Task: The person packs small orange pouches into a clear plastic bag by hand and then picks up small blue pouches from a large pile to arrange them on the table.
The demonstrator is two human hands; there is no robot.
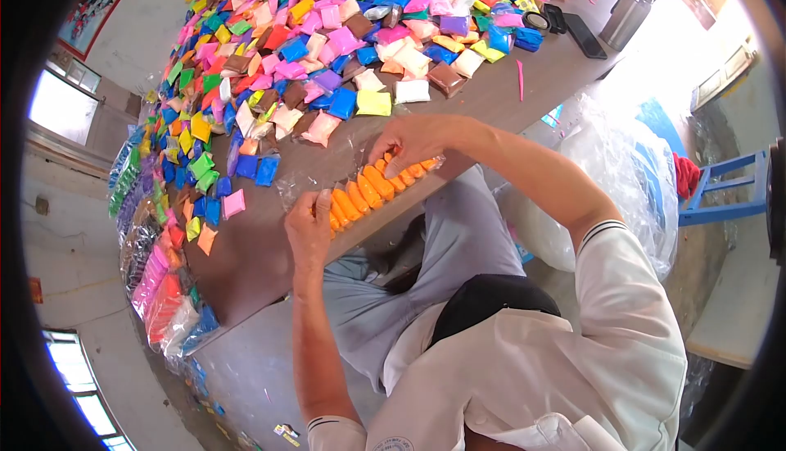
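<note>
A row of orange clay packets lies in a clear plastic bag at the near edge of the brown table. My left hand grips the bag's lower end, with its fingers over the last orange packets. My right hand pinches the other end of the row, fingertips pressing on the plastic. Both hands hold the same bag, which rests on the table edge above my grey-trousered lap.
A large heap of small coloured packets covers the far side of the table. A steel cup, a black phone and a pink stick lie beyond it. Filled bags line the left edge. Clear plastic sacks and a blue stool stand on the floor.
</note>
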